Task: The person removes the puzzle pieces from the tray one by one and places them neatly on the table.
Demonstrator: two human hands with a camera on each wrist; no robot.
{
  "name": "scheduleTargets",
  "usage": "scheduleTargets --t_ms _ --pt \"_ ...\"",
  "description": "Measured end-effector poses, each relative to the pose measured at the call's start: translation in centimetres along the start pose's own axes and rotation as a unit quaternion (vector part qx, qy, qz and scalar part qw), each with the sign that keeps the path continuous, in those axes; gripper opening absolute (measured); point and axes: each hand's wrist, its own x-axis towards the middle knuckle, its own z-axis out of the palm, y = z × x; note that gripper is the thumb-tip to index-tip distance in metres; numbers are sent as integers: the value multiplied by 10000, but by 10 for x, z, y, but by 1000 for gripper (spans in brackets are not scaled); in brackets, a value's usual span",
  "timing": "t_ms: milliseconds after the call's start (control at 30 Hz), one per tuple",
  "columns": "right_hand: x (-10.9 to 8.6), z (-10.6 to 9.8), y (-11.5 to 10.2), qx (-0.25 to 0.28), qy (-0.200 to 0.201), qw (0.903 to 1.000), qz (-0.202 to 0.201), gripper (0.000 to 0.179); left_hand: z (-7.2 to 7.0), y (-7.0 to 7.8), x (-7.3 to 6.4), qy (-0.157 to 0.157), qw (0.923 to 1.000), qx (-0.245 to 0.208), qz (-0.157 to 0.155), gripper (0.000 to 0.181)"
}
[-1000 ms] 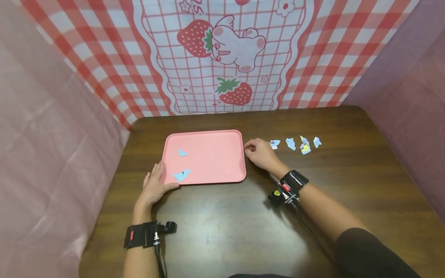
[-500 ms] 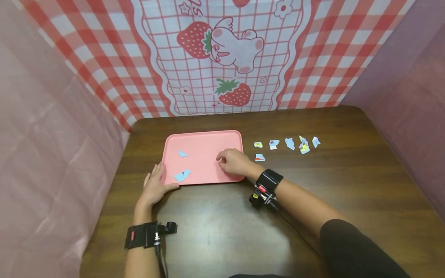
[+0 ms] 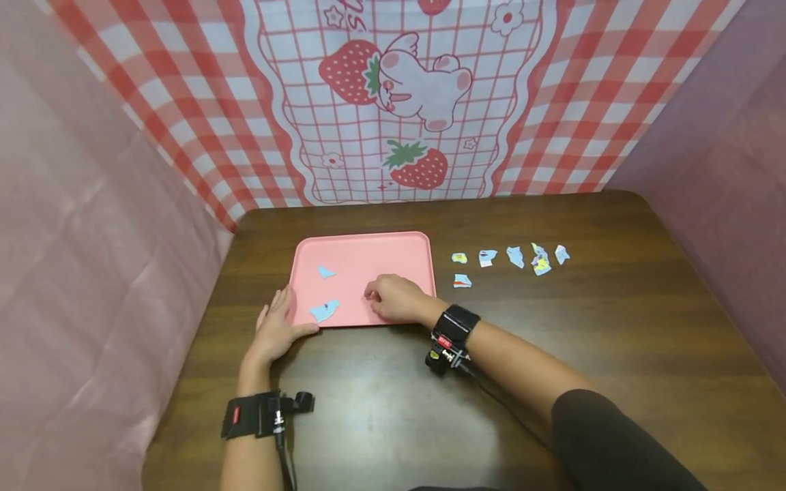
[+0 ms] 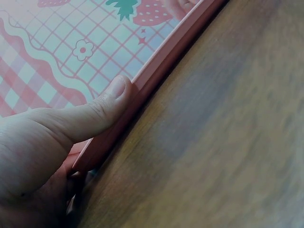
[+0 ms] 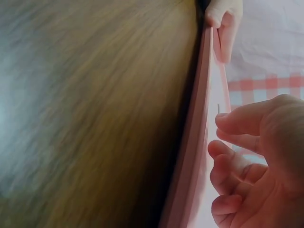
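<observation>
My left hand (image 3: pixel 273 333) holds the near left corner of the pink tray (image 3: pixel 393 252), thumb along the front rim and fingers at the left side. Inside the tray lie two light-blue pieces, a small one (image 3: pixel 326 272) behind a larger one (image 3: pixel 324 310). Over the tray's near right part hovers my right hand (image 3: pixel 396 299), its fingers bent. In the right wrist view a thin grey line shows just beyond a fingertip (image 5: pixel 223 122); whether it is a piece in the fingers is unclear. The left wrist view shows the left thumb (image 4: pixel 107 104) against the tray rim.
Right of the tray, several printed pieces lie in a row on the brown table (image 3: pixel 381 402), among them a yellow-marked piece (image 3: pixel 459 258) and a yellow-purple one (image 3: pixel 540 260). A red-striped piece (image 3: pixel 462 281) sits nearer. A checked strawberry curtain (image 3: pixel 424 88) hangs behind.
My right hand has moved left from beside the tray's right rim to above its near right part, uncovering two pieces on the table. My left hand and the tray stay put.
</observation>
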Motion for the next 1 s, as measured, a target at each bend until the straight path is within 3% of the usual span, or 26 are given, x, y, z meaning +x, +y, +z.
scheduleTargets --t_ms 367,600,1000 --pt "24 13 -30 -308 -89 9992 -241 38 0 -1 -1 6 10000 40 -35 116" --pt "27 22 -32 -552 -224 9970 -484 39 2 1 0 -43 10000 4 -35 116" --pt "31 30 -37 -366 -100 9966 -727 36 0 -1 -1 -7 10000 35 -57 115"
